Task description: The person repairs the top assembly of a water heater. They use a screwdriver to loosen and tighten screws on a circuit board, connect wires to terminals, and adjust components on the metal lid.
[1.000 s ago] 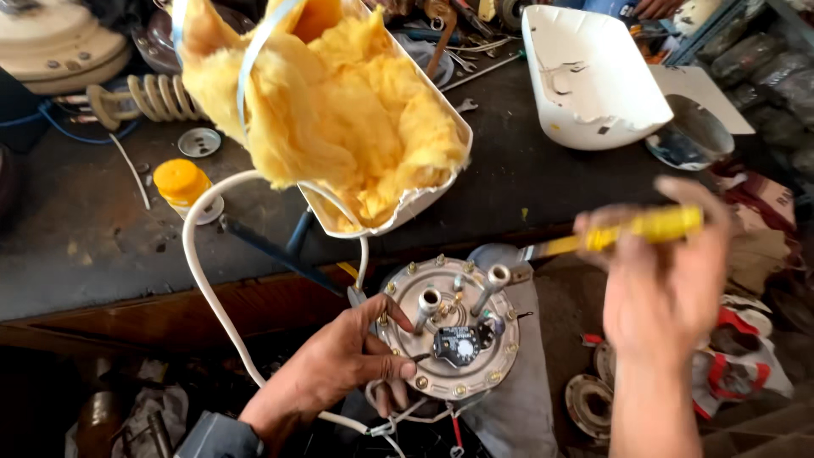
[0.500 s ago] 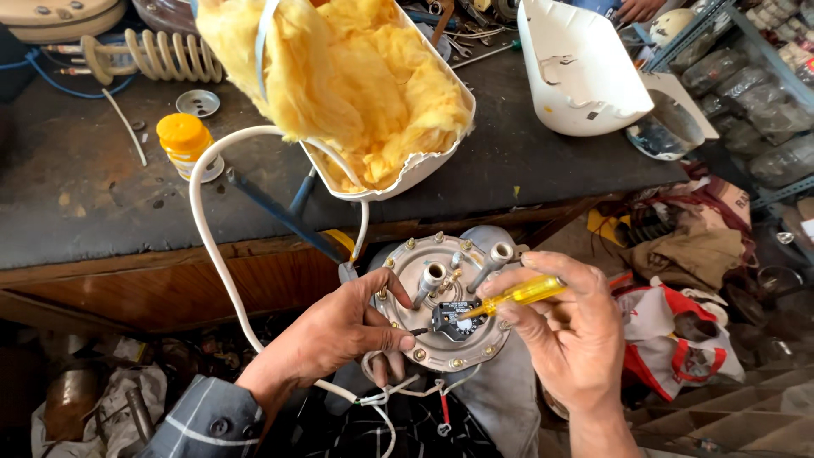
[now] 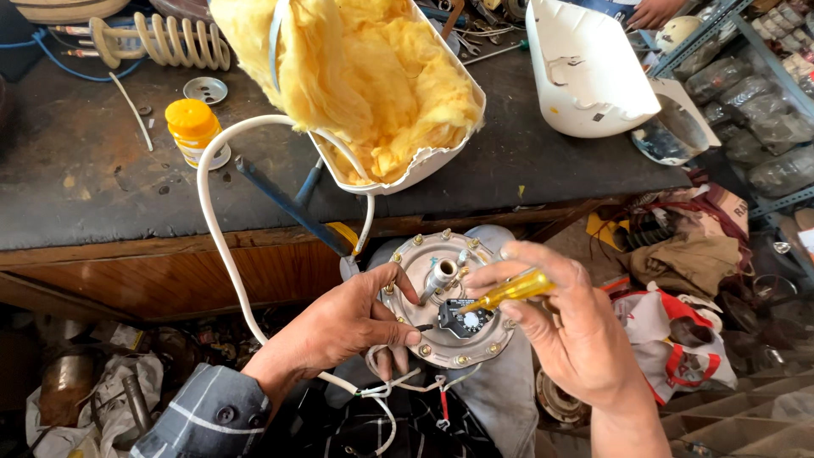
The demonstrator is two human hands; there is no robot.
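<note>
Screwdriver work is underway: our right hand (image 3: 585, 339) grips the yellow-handled screwdriver (image 3: 509, 293) at the black thermostat (image 3: 465, 320); our left hand (image 3: 348, 326) clasps the round metal flange plate (image 3: 424, 254), bolts still seated.

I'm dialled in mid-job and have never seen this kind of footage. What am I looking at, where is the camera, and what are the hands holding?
There is no machine here: a person works with bare hands, and the one camera sits on their head, looking down. The left hand grips the edge of a round metal plate with bolts around its rim, held over the lap. The right hand holds a yellow-handled screwdriver, its tip at a small black dial part on the plate. Thin wires hang below the plate, and a white cable loops up to the dark workbench. On the bench lie a white shell stuffed with yellow padding, another white shell, a yellow-capped bottle and a coiled heating element.
</note>
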